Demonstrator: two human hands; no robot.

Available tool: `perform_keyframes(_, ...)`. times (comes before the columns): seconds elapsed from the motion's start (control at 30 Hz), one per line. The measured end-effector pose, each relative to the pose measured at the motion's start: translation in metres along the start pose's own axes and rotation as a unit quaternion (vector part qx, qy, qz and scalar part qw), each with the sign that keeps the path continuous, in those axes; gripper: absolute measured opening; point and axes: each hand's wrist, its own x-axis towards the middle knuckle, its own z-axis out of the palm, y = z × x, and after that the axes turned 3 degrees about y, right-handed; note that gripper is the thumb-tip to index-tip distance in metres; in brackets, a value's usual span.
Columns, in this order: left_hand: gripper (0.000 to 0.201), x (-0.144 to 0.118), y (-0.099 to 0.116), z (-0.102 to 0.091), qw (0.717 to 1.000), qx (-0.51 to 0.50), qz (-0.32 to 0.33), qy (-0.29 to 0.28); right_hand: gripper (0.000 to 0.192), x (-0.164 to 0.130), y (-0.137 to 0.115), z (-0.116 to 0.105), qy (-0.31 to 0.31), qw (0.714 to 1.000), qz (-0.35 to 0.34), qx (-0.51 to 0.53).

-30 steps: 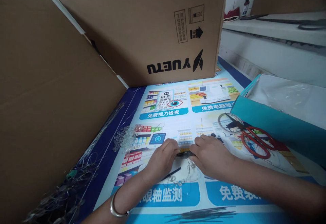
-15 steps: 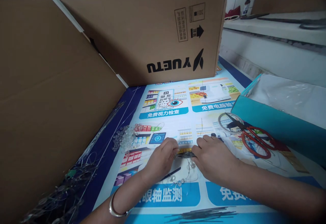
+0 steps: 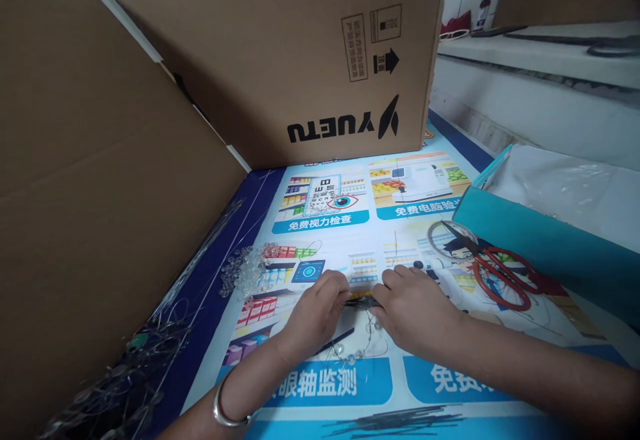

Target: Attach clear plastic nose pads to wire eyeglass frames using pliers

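The left hand (image 3: 320, 307) and right hand (image 3: 415, 307) pinched a dark thin piece (image 3: 361, 303) between them, a clear-beaded strand (image 3: 351, 359) at their six o'clock. Wire-working seemed the step in hand, the next move calling for steadiness. At eleven, the printed sheet (image 3: 320, 222) read 免费视力检查; at twelve, the cardboard panel (image 3: 240, 80) bore an upside-down "YUETU".

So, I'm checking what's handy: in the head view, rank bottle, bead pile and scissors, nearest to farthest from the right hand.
1. Scissors: right side, close by.
2. Bead pile: left side.
3. Bottle: on the back ledge.
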Motion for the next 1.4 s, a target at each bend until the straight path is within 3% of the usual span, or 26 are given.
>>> perform_keyframes(1.4, 0.013, -0.0021, -0.0011, 0.0037, 1.0, 0.026, 0.013, 0.006, 0.026, 0.0024, 0.0032, 0.0019, -0.011, 1.0, -0.013, 0.002)
